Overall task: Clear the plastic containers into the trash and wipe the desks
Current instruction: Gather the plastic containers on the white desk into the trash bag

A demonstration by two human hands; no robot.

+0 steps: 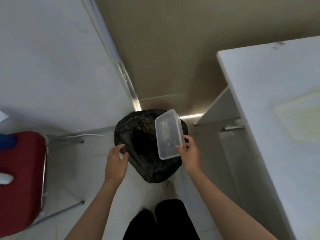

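A clear plastic container (168, 135) is held over the open mouth of a black trash bag (138, 144) at the centre of the frame, gripped at its lower right corner by the right hand (189, 153), whose thumb and fingers are closed on the rim. The container is tilted with its open side facing the camera, apparently so that it can be dropped straight into the bag. The rim of the bag is pinched at its left edge by the left hand (116, 163), fingers closed on the plastic, seemingly to keep the opening wide. The bag stands on a pale floor (72, 163) between two white desks (270, 101), one filling the upper left of the frame and one the right. A red chair (22, 170) is seen at the lower left. The container appears empty, though blur prevents certainty. The wiping of the desks is judged not yet begun.
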